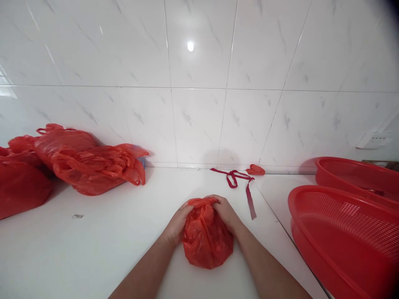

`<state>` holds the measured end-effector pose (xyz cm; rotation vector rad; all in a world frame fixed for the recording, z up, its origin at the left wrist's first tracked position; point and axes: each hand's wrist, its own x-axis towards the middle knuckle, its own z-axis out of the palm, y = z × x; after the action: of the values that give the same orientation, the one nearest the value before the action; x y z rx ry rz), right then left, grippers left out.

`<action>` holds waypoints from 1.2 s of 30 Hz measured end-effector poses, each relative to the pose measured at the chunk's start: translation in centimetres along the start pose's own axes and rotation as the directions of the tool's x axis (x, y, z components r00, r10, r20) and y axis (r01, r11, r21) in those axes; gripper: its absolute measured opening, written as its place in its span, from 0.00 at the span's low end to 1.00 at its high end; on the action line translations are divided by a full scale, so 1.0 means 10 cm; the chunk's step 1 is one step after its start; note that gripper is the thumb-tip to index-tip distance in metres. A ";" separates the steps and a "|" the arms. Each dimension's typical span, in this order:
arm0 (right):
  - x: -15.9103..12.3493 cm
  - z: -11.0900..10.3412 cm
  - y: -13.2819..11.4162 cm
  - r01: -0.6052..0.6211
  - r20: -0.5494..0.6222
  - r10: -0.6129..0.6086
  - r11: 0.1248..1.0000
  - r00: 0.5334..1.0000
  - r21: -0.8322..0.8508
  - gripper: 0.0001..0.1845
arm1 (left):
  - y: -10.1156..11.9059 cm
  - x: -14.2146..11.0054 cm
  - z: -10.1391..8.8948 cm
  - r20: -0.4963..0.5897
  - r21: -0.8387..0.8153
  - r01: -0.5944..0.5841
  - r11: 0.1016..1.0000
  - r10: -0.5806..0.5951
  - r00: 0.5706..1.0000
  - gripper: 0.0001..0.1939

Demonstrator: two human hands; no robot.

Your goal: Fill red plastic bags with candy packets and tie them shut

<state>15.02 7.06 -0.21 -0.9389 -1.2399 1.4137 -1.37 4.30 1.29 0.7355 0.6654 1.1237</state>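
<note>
Head camera, and our left hand [181, 222] and right hand [227, 214] clasp the red bag [208, 247], grip closed around its upper sides, right before us at the white counter [118, 236]; best we press evenly, sparing that thin plastic any tug.

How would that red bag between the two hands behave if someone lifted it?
The red bag would probably sag and change shape, as its plastic looks thin and wrinkled. It bulges below its crumpled top, so it may feel bottom-heavy, though its weight can't be told.
</note>
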 end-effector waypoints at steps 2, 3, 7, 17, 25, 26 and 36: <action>0.00 -0.04 0.00 -0.053 0.030 0.049 0.986 0.998 0.160 0.16 | 0.01 0.01 -0.02 0.054 0.026 -0.008 1.000 0.006 0.998 0.10; 0.01 -0.07 0.00 -0.069 0.040 0.061 0.970 0.997 0.235 0.16 | 0.01 0.01 -0.04 0.075 0.033 -0.015 0.999 0.012 0.997 0.09; 0.06 -0.19 0.00 0.019 -0.122 -0.001 0.989 0.993 0.145 0.18 | 0.01 0.05 -0.11 0.036 0.014 -0.069 0.997 0.069 0.997 0.09; 0.15 -0.57 -0.06 0.032 -0.499 -0.450 0.766 0.741 -0.642 0.14 | 0.05 0.09 -0.25 0.111 0.116 -0.185 0.976 0.173 0.979 0.04; 0.15 -0.83 -0.08 -0.186 -0.617 -0.470 0.681 0.631 -0.709 0.18 | 0.15 0.08 -0.40 0.229 0.014 -0.157 0.987 0.150 0.962 0.02; 0.15 -0.83 -0.07 -0.198 -0.623 -0.464 0.680 0.630 -0.706 0.18 | 0.15 0.08 -0.41 0.240 0.007 -0.150 0.989 0.144 0.960 0.02; 0.12 -0.85 -0.04 -0.200 -0.698 -0.339 0.798 0.631 -0.569 0.15 | 0.14 0.05 -0.33 0.146 -0.025 -0.106 0.994 0.109 0.983 0.05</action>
<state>23.04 10.06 -1.20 -1.6952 -0.9997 0.3472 -4.57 5.69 0.37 0.8385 0.4957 1.1599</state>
